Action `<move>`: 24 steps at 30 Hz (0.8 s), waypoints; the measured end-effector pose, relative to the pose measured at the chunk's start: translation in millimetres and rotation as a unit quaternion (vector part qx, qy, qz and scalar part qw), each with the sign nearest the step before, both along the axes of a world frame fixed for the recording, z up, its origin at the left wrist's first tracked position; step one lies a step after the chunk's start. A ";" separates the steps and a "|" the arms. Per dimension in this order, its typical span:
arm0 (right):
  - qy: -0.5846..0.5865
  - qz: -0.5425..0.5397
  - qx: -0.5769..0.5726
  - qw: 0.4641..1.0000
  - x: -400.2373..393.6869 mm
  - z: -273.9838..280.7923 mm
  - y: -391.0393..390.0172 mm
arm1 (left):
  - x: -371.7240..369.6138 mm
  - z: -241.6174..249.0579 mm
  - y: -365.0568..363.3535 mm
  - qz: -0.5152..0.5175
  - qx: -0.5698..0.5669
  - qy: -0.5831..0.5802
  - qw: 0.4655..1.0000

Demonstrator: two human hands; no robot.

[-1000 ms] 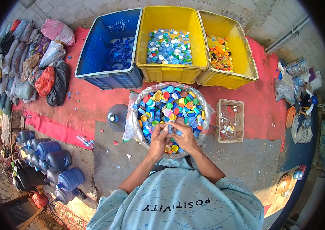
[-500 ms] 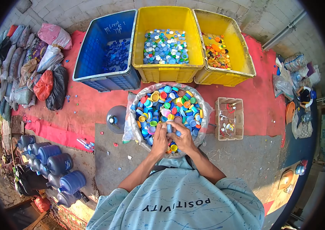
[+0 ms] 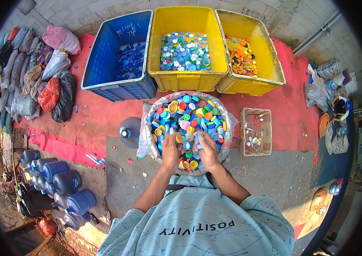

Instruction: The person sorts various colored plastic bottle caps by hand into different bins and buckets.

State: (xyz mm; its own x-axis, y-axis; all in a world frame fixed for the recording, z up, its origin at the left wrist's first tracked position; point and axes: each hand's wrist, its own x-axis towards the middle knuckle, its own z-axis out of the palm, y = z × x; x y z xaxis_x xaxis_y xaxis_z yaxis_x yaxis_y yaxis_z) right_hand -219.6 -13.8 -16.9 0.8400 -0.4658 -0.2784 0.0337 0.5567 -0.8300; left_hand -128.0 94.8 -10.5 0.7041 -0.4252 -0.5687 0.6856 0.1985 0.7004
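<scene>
Blue bottle cap (image 3: 198,135): in right hand (image 3: 208,151), above heaped caps (image 3: 186,105); a loosened grip could lose it there.
Right hand: curled around it.
Left hand (image 3: 170,149): loosely open, no held cap distinguishable.
Plastic-lined container (image 3: 228,123): well filled; a nudge could spill caps.

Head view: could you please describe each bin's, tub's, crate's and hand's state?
Blue bin: open, partly filled
Middle yellow bin: open, partly filled
Right yellow bin: open, partly filled
Lined tub: open, heaped with caps
Crate: open, part-filled
Left grip: fingers extended, hold unclear
Right grip: closed on blue cap
</scene>
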 end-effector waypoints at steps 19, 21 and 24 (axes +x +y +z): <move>-0.085 -0.100 0.270 0.954 -17.4 -0.7 -33.1 | 47.1 4.1 37.2 -0.107 0.134 -0.164 0.971; -0.076 -0.113 0.264 0.955 -20.7 -4.1 -38.0 | 47.0 -2.7 50.2 -0.102 0.234 -0.230 0.939; -0.067 -0.113 0.272 0.953 -22.2 -7.1 -41.1 | 47.8 -11.7 71.3 -0.098 0.343 -0.324 0.876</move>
